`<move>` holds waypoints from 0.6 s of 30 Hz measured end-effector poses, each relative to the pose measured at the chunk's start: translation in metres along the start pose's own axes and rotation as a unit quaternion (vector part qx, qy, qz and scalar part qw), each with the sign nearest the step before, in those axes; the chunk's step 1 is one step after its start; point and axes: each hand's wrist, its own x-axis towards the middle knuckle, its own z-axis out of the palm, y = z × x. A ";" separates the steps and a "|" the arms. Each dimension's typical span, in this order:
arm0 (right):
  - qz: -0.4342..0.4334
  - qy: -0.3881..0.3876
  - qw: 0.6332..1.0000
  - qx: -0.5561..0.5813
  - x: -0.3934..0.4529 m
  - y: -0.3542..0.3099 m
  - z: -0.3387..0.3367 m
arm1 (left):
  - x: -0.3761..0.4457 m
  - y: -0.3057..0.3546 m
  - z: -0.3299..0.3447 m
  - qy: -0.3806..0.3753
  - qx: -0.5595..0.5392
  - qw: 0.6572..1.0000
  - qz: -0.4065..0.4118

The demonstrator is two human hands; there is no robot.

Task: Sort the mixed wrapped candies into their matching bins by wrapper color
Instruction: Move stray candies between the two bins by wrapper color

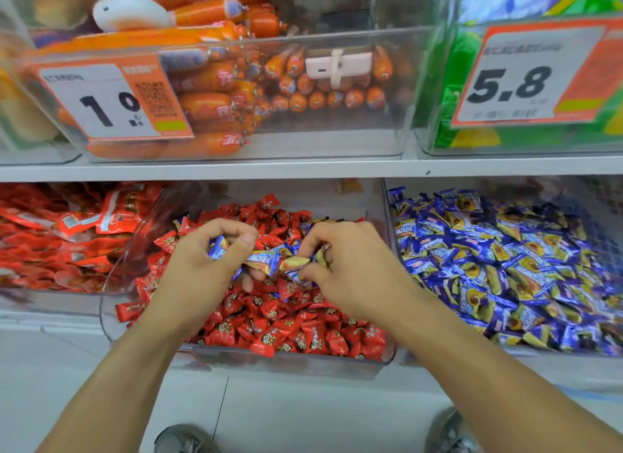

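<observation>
Clear plastic middle bin [387, 360] sits on the lower shelf, pulled fwd past the shelf edge; its front wall is below both wrists. The blue-candy bin [392, 216] touches it on the right side; red packets [60, 236] lie to the left. Red candies [286, 331] are glossy, crinkled, pillow-shaped w/ pinched ends and fill the middle bin. Left hand [209, 260] has fingers curled, gripping blue candies [261, 260] above the bin centre; one wrapper end pokes out btwn thumb and index. Right hand [350, 267] also has fingers curled, pinching more blue/yellow wrappers. Both hands are near touching.
</observation>
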 end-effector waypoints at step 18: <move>0.113 0.187 0.943 0.250 -0.051 0.073 -0.100 | 0.006 0.076 0.169 -0.094 -0.090 0.990 0.045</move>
